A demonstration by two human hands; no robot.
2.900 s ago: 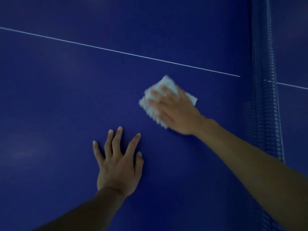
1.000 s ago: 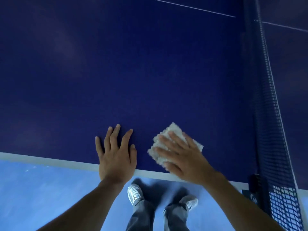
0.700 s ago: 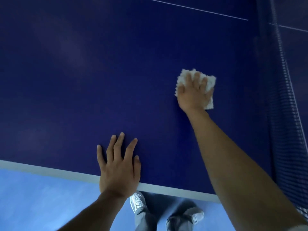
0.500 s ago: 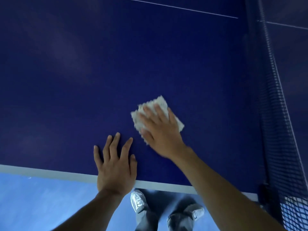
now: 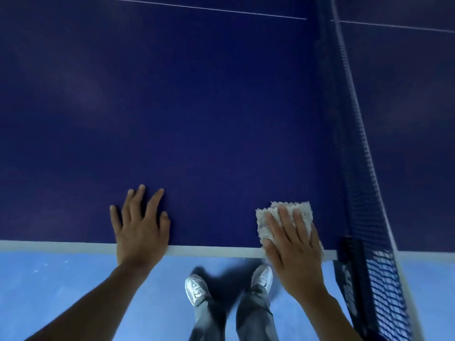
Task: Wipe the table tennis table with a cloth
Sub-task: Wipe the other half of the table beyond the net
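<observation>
Nearest me, low in view, two pale shoes (image 5: 195,289) and grey trouser legs (image 5: 248,313) stand on the light-blue floor (image 5: 61,291), just short of the table's side. L hand (image 5: 140,227) lies flat on the table tennis table (image 5: 209,119) at its near edge, heel of the palm over the white edge line (image 5: 209,250). Its fingers (image 5: 154,200) are straight and spread, holding nothing. R hand (image 5: 293,249) is well apart to the right, pressing the cloth (image 5: 266,222) down w/ straight fingers (image 5: 299,217) laid close together on top, none curled round it as far as I can see. The cloth is whitish, nubbly, folded to a rough square w/ ragged edges. Its far part shows past the fingertips and a corner peeks out right of the hand. It sits on the dark-blue top right at the near edge, partly over the edge line. Just beside it on the right is the black clamp (image 5: 347,264) of the net (image 5: 357,168) — little room that side. The net is dark mesh w/ a white top band, running near to far. Left and ahead, the top is open dark blue w/ faint pale sheen patches, out to the thin white centre line (image 5: 197,7) at the top of view. Past the net lies the other half of the top (image 5: 413,107).
</observation>
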